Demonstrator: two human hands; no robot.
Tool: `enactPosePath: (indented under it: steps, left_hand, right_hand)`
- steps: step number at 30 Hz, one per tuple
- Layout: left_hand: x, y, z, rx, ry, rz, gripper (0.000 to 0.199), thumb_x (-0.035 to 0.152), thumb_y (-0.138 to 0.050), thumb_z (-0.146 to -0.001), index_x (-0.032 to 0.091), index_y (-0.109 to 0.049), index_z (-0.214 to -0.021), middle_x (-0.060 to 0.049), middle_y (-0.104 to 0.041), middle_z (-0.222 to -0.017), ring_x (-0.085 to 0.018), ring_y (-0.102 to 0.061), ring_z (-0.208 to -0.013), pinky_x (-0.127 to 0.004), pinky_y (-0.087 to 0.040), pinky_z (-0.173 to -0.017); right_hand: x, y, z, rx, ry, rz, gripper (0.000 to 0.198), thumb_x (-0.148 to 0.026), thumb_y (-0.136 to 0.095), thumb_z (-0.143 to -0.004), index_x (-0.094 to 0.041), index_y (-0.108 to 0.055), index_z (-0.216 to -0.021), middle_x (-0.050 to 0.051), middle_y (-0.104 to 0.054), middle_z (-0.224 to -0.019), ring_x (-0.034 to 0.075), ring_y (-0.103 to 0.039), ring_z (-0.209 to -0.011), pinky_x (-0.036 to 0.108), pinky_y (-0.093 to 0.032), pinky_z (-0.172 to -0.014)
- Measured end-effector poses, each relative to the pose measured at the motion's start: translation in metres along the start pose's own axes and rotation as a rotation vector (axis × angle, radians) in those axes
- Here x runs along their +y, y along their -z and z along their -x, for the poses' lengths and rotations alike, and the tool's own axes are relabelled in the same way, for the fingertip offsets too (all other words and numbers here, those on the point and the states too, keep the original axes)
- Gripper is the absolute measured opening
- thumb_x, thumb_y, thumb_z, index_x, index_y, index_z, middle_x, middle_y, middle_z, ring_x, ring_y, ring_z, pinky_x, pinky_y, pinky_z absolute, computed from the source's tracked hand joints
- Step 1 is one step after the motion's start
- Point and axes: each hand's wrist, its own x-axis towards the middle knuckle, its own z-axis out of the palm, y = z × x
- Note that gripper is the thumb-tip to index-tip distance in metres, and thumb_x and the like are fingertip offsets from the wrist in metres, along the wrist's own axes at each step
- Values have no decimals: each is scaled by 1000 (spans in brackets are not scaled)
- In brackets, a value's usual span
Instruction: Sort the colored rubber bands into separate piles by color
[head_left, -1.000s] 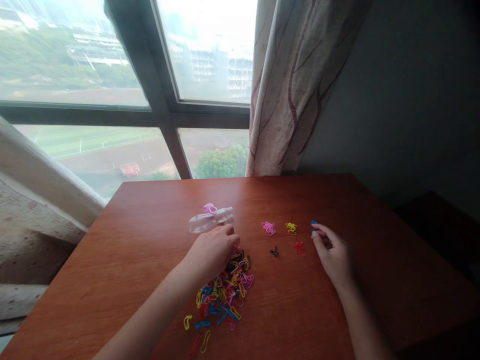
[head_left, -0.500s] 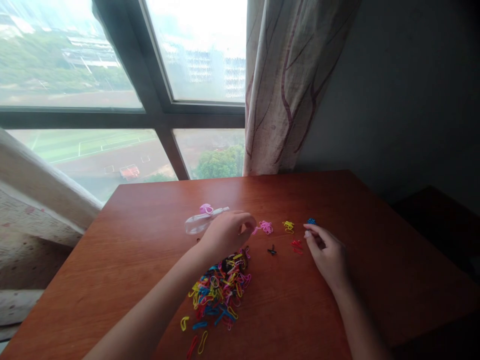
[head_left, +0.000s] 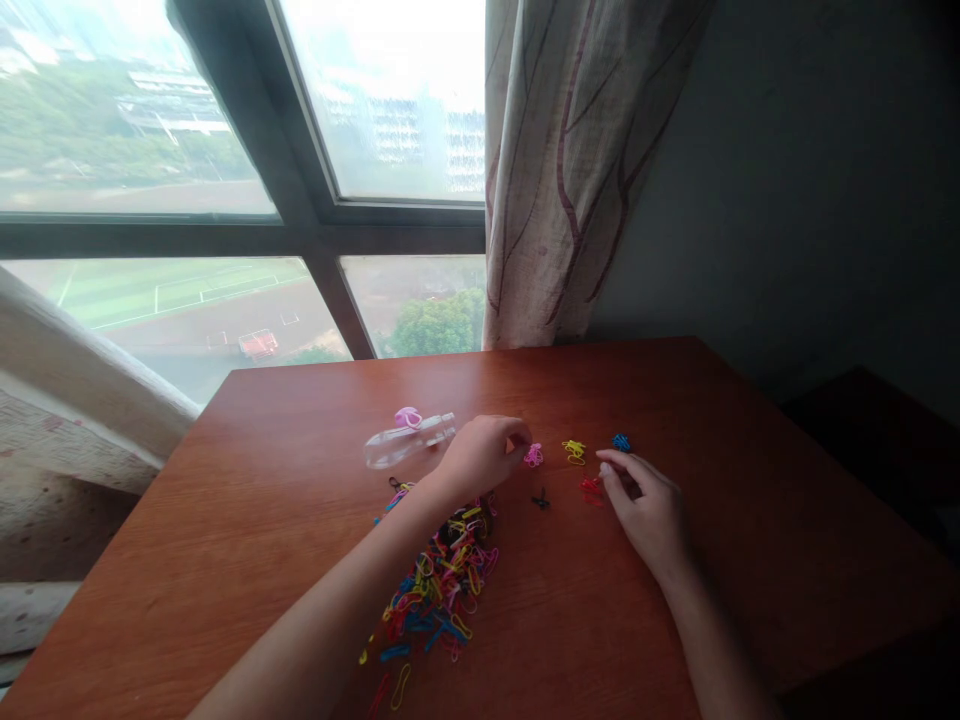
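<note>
My left hand (head_left: pixel 486 455) reaches over the table with thumb and fingers pinched at the small pile of pink rubber bands (head_left: pixel 533 456). A pink rubber band is in the pinch, largely hidden by the fingertips. My right hand (head_left: pixel 646 502) hovers by the little pile of red rubber bands (head_left: pixel 592 491), its thumb and forefinger slightly apart with nothing visible between them. Small groups of yellow rubber bands (head_left: pixel 574 452), blue rubber bands (head_left: pixel 621 442) and black rubber bands (head_left: pixel 540 498) lie nearby. A large mixed heap of rubber bands (head_left: pixel 448 575) is partly covered by my left forearm.
Behind my left hand, a clear plastic bottle (head_left: pixel 390 450) lies on its side, with a pink item (head_left: pixel 407 417) against it. Everything rests on a brown wooden table (head_left: pixel 300 440). A window (head_left: pixel 412 230) and a patterned curtain (head_left: pixel 555 200) stand beyond its far edge.
My left hand has moved right, carrying a pink rubber band to the pink pile. My right hand has shifted slightly left, and the view has moved a little.
</note>
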Motion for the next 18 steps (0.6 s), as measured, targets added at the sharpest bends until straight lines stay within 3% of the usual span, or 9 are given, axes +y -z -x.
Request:
enactPosePath:
  steps: [4, 12, 18]
  left_hand:
    - [5, 4, 7, -12, 8, 103, 17, 11, -58, -78, 16, -73, -82, -3, -74, -77, -14, -61, -64, -21, -43, -57]
    - [8, 5, 16, -3, 33, 293, 13, 14, -59, -81, 14, -72, -84, -2, -72, -76, -12, -59, -64, -20, -45, -58]
    - [3, 2, 15, 33, 61, 330, 12, 14, -58, -82, 13, -70, -83, -2, -70, -73, -12, -57, -64, -20, -43, -57]
  right_hand:
    - [-8, -4, 1, -34, -47, -97, 25, -39, -55, -92, -21, -72, -100, 6, -73, -88, 20, -67, -72, 30, -55, -64]
    - [-55, -33, -8, -315, 0, -213, 31, -33, -61, -87, -19, -69, -113, -1, -64, -65, 15, -57, -54, 24, -44, -51]
    - [-57, -41, -12, -238, -29, -221, 21, -36, -57, -90, -20, -71, -88, 3, -69, -71, 17, -61, -60, 25, -45, -54]
